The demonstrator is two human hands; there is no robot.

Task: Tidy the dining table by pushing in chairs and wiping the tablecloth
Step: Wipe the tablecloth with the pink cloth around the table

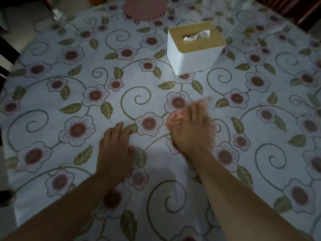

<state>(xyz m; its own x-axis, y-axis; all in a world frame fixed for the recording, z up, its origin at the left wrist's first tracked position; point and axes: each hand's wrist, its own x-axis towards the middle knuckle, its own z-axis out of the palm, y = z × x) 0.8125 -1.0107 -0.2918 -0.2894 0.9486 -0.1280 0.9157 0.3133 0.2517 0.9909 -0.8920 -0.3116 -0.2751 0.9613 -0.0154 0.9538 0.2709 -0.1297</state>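
On the floral tablecloth (pixel 139 80), left hand (pixel 113 152) lies flat, palm down, fingers together, holding nothing. Right hand (pixel 189 129) beside it, blurred; finger spread and any hold cannot be told. Tissue box (pixel 195 49) farther back. Pink mat (pixel 144 7) at far edge.

Head cam, steep down, close.

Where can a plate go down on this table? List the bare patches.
Most of the tablecloth is bare: the whole left side, and the right side beyond the tissue box. Crowded: the near middle, under the left hand and blurred right hand, and the far middle by the pink mat.
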